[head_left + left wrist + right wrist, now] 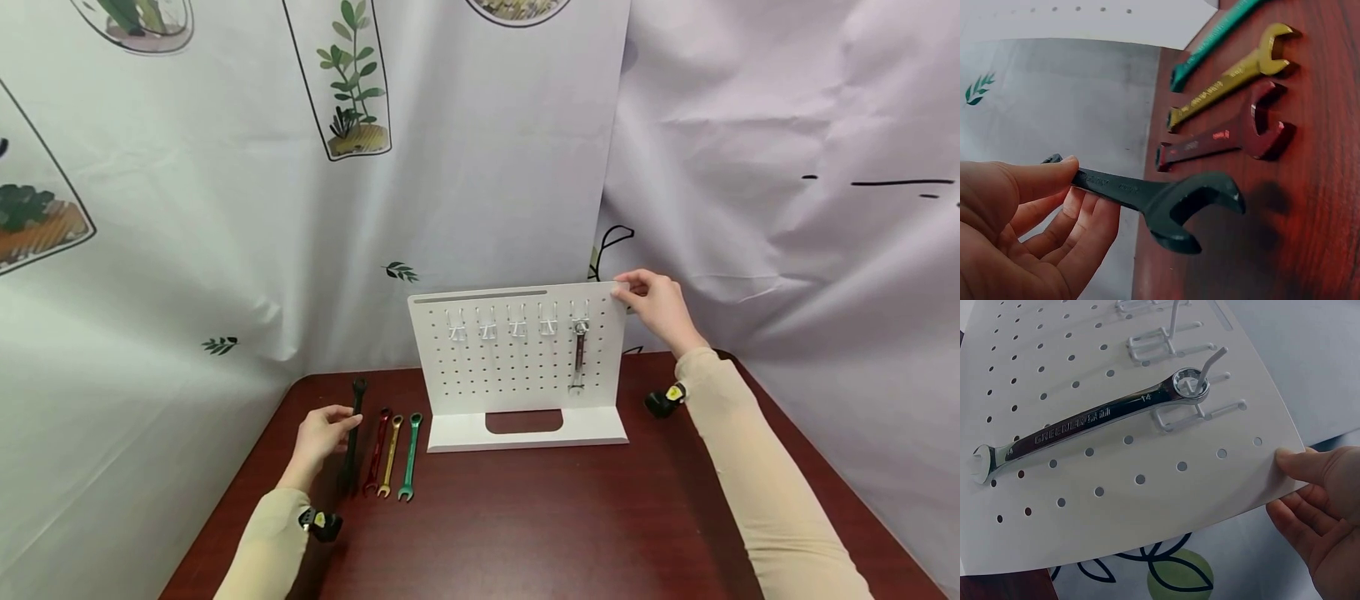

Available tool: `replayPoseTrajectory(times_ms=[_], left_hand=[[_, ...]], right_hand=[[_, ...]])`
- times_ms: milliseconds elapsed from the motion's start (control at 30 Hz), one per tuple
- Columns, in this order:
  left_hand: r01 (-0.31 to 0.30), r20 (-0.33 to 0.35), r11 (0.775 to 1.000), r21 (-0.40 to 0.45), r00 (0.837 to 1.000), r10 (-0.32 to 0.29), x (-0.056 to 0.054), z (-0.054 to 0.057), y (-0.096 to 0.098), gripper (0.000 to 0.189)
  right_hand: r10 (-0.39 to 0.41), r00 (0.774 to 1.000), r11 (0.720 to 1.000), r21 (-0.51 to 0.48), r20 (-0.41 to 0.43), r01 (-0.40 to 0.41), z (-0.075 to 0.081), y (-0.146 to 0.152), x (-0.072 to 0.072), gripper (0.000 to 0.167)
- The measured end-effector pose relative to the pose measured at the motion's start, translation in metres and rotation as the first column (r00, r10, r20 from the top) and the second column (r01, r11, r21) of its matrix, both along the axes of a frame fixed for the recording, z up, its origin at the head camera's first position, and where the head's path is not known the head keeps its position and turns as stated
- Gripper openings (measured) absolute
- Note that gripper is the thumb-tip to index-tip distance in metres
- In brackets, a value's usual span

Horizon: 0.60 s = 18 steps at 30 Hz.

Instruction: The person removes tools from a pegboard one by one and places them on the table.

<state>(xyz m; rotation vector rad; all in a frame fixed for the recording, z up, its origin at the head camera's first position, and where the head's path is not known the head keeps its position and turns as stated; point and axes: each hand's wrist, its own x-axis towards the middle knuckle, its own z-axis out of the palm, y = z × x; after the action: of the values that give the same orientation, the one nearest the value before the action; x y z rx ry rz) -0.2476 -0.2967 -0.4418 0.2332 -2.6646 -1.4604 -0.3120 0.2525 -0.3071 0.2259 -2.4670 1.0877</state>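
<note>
Between thumb and fingers, my left hand pinches a black combination wrench, raised above the table with its open end toward the wrist camera. Beside it on the table lie a red wrench, a yellow wrench and a green wrench. My right hand grips the upper right corner of a white pegboard, thumb on the front face and fingers behind. From the board's rightmost hook a chrome wrench hangs by its ring end.
Several white hooks line the upper part of the pegboard. Its foot stands on the dark red table. A white curtain with plant prints hangs close behind the table.
</note>
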Motion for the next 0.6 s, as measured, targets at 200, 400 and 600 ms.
replayPoseTrajectory(times_ms=[200, 400, 600], left_hand=[[0.021, 0.033, 1.000, -0.012, 0.999, -0.020, -0.002, -0.009, -0.002, 0.030], [0.027, 0.059, 0.999, -0.027, 0.998, -0.026, -0.003, -0.016, -0.002, 0.026], [0.030, 0.077, 0.999, -0.040, 0.997, -0.027, -0.006, -0.021, -0.002, 0.027]], right_hand=[[-0.004, 1.000, 1.000, -0.005, 0.002, 0.004, -0.001, 0.000, 0.000, 0.033], [0.006, 1.000, 1.000, -0.010, 0.005, -0.006, -0.002, 0.000, -0.001, 0.034], [0.000, 1.000, 1.000, -0.011, -0.001, 0.000, -0.003, 0.000, -0.002, 0.034]])
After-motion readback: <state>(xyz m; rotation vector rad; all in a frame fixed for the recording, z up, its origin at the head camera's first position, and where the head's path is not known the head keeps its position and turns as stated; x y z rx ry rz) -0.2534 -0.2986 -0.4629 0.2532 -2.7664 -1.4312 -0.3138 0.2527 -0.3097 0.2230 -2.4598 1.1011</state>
